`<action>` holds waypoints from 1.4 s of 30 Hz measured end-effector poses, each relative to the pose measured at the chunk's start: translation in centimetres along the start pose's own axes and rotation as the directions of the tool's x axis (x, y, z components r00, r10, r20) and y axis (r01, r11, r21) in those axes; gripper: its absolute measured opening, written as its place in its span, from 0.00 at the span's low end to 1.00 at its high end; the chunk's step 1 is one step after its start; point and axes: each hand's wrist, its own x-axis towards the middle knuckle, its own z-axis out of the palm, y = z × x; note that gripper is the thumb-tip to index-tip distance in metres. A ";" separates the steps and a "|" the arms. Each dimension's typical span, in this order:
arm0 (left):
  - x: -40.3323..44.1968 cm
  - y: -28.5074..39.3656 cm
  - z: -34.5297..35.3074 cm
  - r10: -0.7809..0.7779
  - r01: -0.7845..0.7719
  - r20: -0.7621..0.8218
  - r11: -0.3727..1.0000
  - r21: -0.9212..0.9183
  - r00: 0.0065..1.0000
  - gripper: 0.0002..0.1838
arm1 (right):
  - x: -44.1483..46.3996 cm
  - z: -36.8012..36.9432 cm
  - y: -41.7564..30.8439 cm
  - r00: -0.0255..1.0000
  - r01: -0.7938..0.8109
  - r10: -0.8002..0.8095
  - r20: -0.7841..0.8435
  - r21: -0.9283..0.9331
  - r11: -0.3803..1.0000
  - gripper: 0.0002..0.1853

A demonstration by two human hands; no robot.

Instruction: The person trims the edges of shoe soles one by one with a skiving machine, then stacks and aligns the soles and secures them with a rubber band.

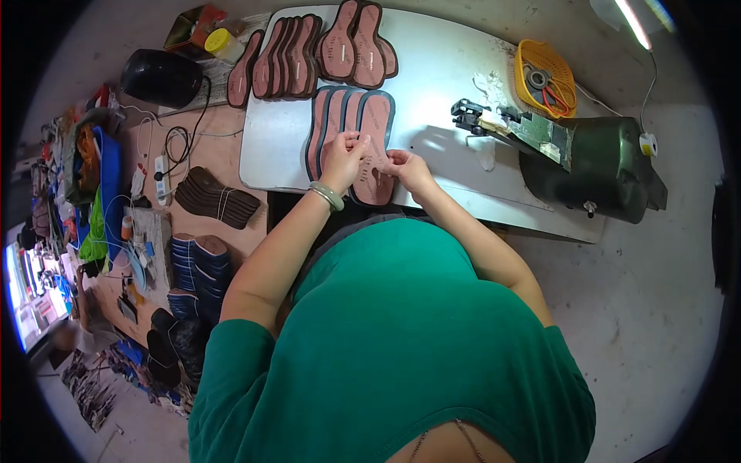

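Observation:
Just in front of me, several overlapping shoe insoles (374,116) with pinkish-brown faces and grey-blue edges lie in a row on the white table (432,69). My left hand (343,163) is over the row, its thumb and fingers pinched together; anything between them is too small to make out. A pale bangle circles that wrist. At the right edge of the nearest insole, my right hand (409,171) is also closed, fingertips together beside a dark mark on the insole. Whether it grips the insole's edge, I cannot tell.
More insoles with dark edges (289,58) lie at the back left. On the right stands a dark green machine (594,166) with an arm over the table, near a yellow basket (546,58). Tied insole bundles (216,198) lie on the left. A person (89,328) is farther left.

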 end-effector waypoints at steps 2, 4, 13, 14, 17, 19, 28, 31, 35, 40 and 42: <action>-0.3 -0.3 0.0 0.022 -0.022 0.016 0.999 -0.032 1.000 0.23 | 0.1 0.4 0.1 1.000 0.002 -0.003 -0.016 -0.019 1.000 0.31; -0.4 -0.4 -0.2 0.033 -0.032 0.022 0.998 -0.051 0.999 0.21 | 0.1 0.7 0.4 0.973 0.198 -0.201 -0.117 -0.040 0.979 0.27; -0.6 2.6 0.2 0.075 -0.057 0.053 0.956 -0.287 0.996 0.18 | -4.8 -0.5 -5.7 0.902 0.431 -0.412 -0.129 0.262 0.863 0.23; -1.1 4.6 0.3 0.003 0.100 0.206 0.868 -0.487 0.979 0.17 | -5.7 -0.8 -6.5 0.901 0.434 -0.409 -0.147 0.260 0.862 0.23; -1.7 6.8 0.8 -0.017 0.321 0.470 0.753 -0.575 0.882 0.16 | -8.1 -2.0 -9.1 0.931 0.338 -0.366 -0.003 0.387 0.858 0.20; -1.9 7.4 1.6 0.014 0.372 0.631 0.797 -0.476 0.776 0.14 | -9.2 -3.0 -10.4 0.941 0.301 -0.333 0.064 0.298 0.906 0.19; -2.7 9.2 7.3 0.019 0.264 0.618 0.894 -0.362 0.786 0.12 | -12.3 -2.6 -10.2 0.767 0.494 -0.600 -0.229 -0.386 0.779 0.19; -2.8 9.8 9.0 0.039 0.302 0.570 0.817 -0.492 0.821 0.12 | -12.7 -2.5 -10.2 0.559 0.465 -0.785 -0.268 -0.683 0.564 0.22; -2.1 11.0 9.7 -0.104 0.516 0.669 0.726 -0.455 0.736 0.12 | -13.3 -3.7 -9.9 0.498 0.301 -0.836 -0.230 -0.858 0.416 0.26; -1.6 12.3 12.6 0.008 0.239 0.475 0.857 -0.457 0.880 0.14 | -13.1 -7.0 -11.2 0.439 0.369 -0.875 -0.202 -0.848 0.381 0.25; 0.9 11.6 13.1 0.563 -0.614 0.291 0.779 0.128 0.774 0.15 | -12.3 -8.7 -11.8 0.398 0.400 -0.898 -0.190 -0.845 0.356 0.24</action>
